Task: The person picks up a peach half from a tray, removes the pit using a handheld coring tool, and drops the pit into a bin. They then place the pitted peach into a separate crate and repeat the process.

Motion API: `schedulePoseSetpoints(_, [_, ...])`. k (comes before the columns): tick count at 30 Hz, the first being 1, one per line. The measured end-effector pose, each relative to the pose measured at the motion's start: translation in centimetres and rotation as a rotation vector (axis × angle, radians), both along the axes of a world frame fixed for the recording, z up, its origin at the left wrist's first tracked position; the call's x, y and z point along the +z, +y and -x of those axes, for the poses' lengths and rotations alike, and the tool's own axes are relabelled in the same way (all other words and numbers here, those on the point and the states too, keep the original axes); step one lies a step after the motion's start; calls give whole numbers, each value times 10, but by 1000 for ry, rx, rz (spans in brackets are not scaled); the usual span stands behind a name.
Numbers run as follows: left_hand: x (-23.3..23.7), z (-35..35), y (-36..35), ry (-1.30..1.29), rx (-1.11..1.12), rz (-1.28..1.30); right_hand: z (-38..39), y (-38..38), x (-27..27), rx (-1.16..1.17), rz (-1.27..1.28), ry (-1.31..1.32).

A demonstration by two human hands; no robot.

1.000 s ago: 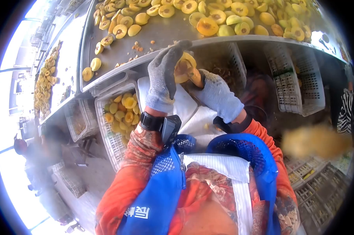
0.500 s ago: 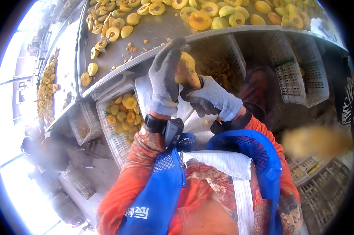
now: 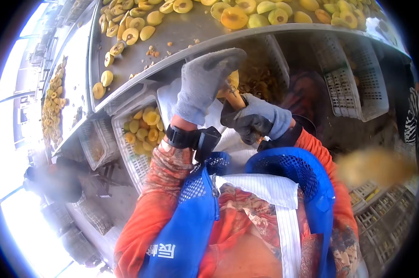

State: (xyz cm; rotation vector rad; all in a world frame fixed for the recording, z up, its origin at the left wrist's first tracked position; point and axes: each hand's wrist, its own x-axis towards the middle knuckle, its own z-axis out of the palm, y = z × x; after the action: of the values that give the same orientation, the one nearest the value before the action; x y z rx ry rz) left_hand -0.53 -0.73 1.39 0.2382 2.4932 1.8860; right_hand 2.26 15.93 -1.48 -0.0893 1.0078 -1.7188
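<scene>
My left hand (image 3: pixel 207 78), in a grey glove with dark fingers, is closed round a yellow peach (image 3: pixel 233 81), partly hidden by the fingers. Close beside it, my right hand (image 3: pixel 260 119) wears a matching glove and wraps round what looks like a wooden-handled tool (image 3: pixel 235 99). The tool's upper end meets the underside of the fruit, its tip hidden. Below both hands lies a pale cloth (image 3: pixel 232 143) over my lap.
Many cut peaches (image 3: pixel 130 35) lie on the metal table (image 3: pixel 181 39) ahead. A white crate (image 3: pixel 130 160) at left holds yellow fruit. Brownish scraps (image 3: pixel 260 85) lie under the table edge. More crates (image 3: pixel 341 92) stand at right. A yellowish blur (image 3: pixel 376 167) covers the lower right.
My left hand has turned over, its back now facing up and its fingers pointing right over the peach. My right hand has shifted slightly down and right, exposing more of the tool.
</scene>
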Motion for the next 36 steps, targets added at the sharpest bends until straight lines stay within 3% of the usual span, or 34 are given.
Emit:
schedulePoseSetpoints(2, [3,-1,2,-55,26,44,1,1,-5,13,53,-28])
schedulePoseSetpoints(4, [1,-1,2,-32,49,98,-1,0,-10,-15,22,442])
schedulePoseSetpoints(6, [-8,0,4,70,66,162,-4,-1,-9,-66,20,460])
schedulePoseSetpoints(8, [-6,-2,10,-44,151,55,-7,-4,-2,-144,52,32])
schedulePoseSetpoints(11, [7,-5,23,-160,213,-178,-10,-9,-11,-123,386,-315])
schedulePoseSetpoints(16, [6,-13,15,60,98,-244,-17,-9,-5,-211,427,-272])
schedulePoseSetpoints(18, [5,-21,17,-90,155,-345,-17,-12,-3,-176,435,-301])
schedulePoseSetpoints(19, [1,-18,10,274,138,183,-17,-13,-3,-178,359,-239])
schedulePoseSetpoints(22, [16,-15,14,-241,171,-106,-17,-15,-3,-191,125,-52])
schedulePoseSetpoints(26, [20,-13,18,-23,28,-37,-9,8,11,-33,264,-116])
schedulePoseSetpoints(28, [13,-9,19,153,-9,153,-11,8,9,-27,354,-193])
schedulePoseSetpoints(30, [11,-9,21,135,-7,80,-18,4,2,-42,427,-290])
schedulePoseSetpoints(32, [11,-14,27,-82,23,-253,-20,-5,-14,-134,324,-90])
schedulePoseSetpoints(33, [7,-14,24,-14,40,-161,-20,-5,-17,-124,326,-98])
schedulePoseSetpoints(36, [0,-8,20,-247,192,-431,-15,-9,-18,-118,378,-137])
